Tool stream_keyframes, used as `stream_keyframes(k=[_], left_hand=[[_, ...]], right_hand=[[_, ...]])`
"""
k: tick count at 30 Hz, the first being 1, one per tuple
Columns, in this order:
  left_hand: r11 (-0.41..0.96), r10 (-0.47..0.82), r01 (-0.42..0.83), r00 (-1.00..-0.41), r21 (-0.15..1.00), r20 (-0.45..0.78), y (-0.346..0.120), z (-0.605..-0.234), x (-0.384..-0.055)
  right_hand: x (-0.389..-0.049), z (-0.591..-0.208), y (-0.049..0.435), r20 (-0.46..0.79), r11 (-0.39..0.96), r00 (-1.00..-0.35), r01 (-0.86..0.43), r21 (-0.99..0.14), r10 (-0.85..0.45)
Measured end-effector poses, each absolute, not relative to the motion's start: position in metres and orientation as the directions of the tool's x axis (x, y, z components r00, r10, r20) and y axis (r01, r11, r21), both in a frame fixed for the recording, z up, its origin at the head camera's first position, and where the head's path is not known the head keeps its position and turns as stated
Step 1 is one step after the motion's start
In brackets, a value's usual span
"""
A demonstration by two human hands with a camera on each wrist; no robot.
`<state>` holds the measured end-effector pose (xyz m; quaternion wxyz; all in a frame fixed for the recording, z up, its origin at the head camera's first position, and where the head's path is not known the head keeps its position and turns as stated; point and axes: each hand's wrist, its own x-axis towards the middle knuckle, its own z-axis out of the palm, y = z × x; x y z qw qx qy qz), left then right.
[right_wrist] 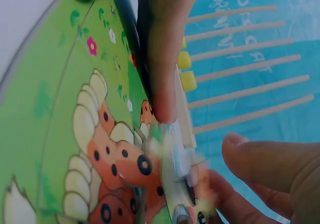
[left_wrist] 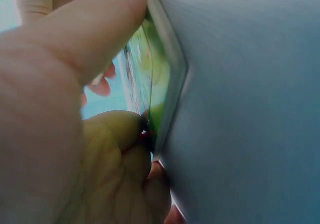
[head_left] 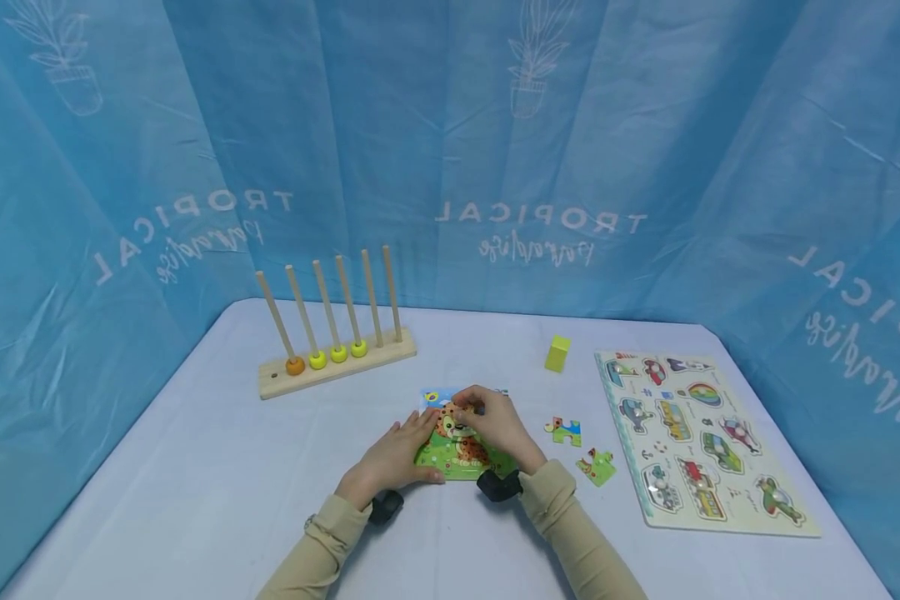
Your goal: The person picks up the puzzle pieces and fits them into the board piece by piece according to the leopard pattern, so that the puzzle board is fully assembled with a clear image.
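Note:
A leopard jigsaw puzzle (head_left: 468, 454) in a flat tray lies in front of me, with green grass and blue sky printed on it. My left hand (head_left: 396, 454) rests along its left side. The fingers reach over the picture, and the thumb lies at the tray's near edge (left_wrist: 172, 78). Above the leopard's head, my right hand (head_left: 501, 423) bends its fingers round a puzzle piece (right_wrist: 197, 189), blurred in the right wrist view. Part of the picture's upper right is hidden under this hand. Two loose puzzle pieces, one upper (head_left: 565, 431) and one lower (head_left: 597, 467), lie to the right.
A wooden peg rack (head_left: 337, 367) with orange and yellow beads stands at the back left. A yellow block (head_left: 557, 353) sits behind the loose pieces. On the right lies a vehicle picture board (head_left: 690, 483). Blue printed curtains (head_left: 450, 150) surround the white table (head_left: 217, 483).

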<state>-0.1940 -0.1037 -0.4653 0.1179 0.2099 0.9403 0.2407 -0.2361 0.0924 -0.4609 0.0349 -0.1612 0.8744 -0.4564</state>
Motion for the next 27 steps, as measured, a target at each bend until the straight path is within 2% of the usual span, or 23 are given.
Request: stream_keyframes(k=[10,19,27], left_hand=[[0.800,0.451,0.340,-0.884,0.495,-0.122,-0.104,-0.465,-0.194],[0.800,0.449,0.336,-0.885,0.497,-0.124,-0.103,-0.466,-0.194],[0.799,0.447,0.335,-0.886,0.498,-0.120,-0.103,-0.467,-0.194]], right_hand=[[-0.236,-0.463,0.094,0.098,0.537,-0.934,-0.281,-0.795,-0.345],[-0.237,-0.463,0.102,0.078,0.554,-0.949,-0.243,-0.796,-0.305],[-0.237,-0.464,0.105,0.028,0.537,-0.925,-0.245,-0.807,-0.380]])
